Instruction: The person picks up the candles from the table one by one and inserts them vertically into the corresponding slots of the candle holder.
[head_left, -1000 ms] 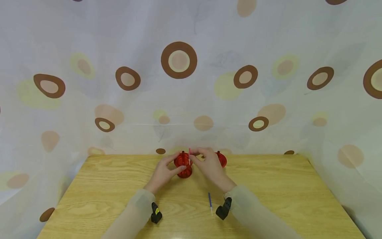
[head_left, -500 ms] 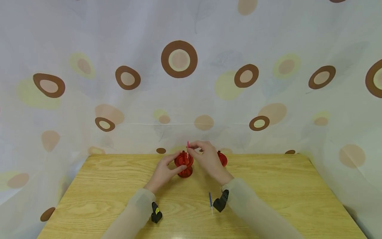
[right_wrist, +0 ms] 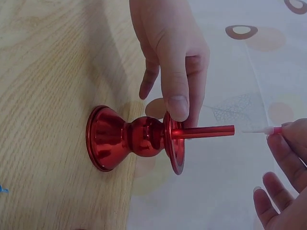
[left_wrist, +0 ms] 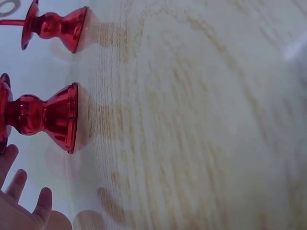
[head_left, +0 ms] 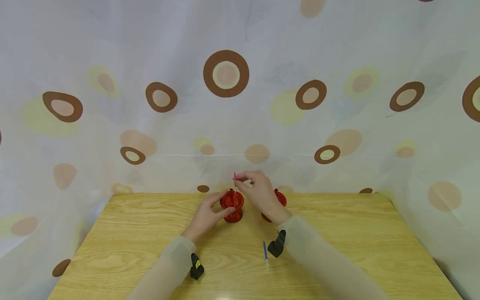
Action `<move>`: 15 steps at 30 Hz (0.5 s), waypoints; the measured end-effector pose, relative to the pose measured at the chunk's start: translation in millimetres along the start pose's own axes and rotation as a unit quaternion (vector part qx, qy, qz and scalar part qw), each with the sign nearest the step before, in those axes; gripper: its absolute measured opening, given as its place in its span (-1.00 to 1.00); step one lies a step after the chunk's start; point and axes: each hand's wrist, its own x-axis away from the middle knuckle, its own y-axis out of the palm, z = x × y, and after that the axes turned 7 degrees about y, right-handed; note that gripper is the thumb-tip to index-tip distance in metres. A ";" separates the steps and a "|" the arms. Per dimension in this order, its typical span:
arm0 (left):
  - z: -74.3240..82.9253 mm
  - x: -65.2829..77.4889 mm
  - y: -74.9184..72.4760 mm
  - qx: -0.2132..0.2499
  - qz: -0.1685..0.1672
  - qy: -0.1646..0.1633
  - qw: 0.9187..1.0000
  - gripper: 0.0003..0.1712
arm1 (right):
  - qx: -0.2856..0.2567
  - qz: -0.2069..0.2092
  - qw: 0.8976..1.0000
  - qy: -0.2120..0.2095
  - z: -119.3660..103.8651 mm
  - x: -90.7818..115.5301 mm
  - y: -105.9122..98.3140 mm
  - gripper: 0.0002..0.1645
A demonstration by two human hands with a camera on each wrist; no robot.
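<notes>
A shiny red candlestick (right_wrist: 145,136) stands upright on the table, with a flared foot, a round dish and a thin tube (right_wrist: 208,132) rising from its middle. My left hand (head_left: 204,216) holds the dish rim between thumb and fingers. My right hand (head_left: 259,193) pinches a small pink candle (head_left: 234,176) with a whitish lower end (right_wrist: 256,130). That end points at the tube's open top, lined up with it and slightly apart. The right hand's other fingers are loosely bent.
A second red candlestick (head_left: 280,199) stands to the right, partly behind my right hand. A blue candle (head_left: 265,250) with a white end lies on the wooden table (head_left: 337,246) near my right wrist. A patterned curtain (head_left: 240,125) hangs at the table's back edge.
My right hand has lifted the pink candle from beside the dish up to above the tube, shifting slightly left. My left hand has kept its grip on the candlestick.
</notes>
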 end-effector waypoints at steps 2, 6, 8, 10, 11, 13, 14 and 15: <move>0.1 -0.3 -0.2 0.003 -0.001 0.000 1.000 -0.23 | -0.003 -0.002 1.000 0.000 -0.6 -1.6 -0.4 -0.82; -0.7 -0.3 0.1 0.005 -0.005 0.009 1.000 -0.24 | -0.008 -0.006 1.000 0.000 -0.5 -4.7 0.2 -0.82; -1.1 -0.2 0.5 0.005 -0.007 0.014 1.000 -0.24 | -0.005 -0.007 1.000 -0.004 -0.3 -6.0 0.6 -0.83; -0.5 0.2 0.5 0.004 -0.008 0.007 1.000 -0.24 | -0.001 -0.006 1.000 -0.009 0.5 -7.8 1.1 -0.85; -0.2 0.3 0.6 0.003 -0.006 0.006 1.000 -0.24 | 0.000 -0.006 1.000 -0.011 0.7 -8.7 1.4 -0.85; 0.4 0.1 0.6 0.004 -0.004 0.003 1.000 -0.25 | 0.002 -0.006 1.000 -0.013 0.9 -10.4 1.6 -0.85; 0.5 -0.1 0.5 0.003 -0.004 -0.001 1.000 -0.25 | 0.003 -0.005 1.000 -0.015 0.9 -11.2 1.6 -0.85; 0.6 -0.2 0.6 0.003 -0.003 -0.001 1.000 -0.25 | 0.003 -0.006 1.000 -0.016 0.5 -11.8 1.4 -0.84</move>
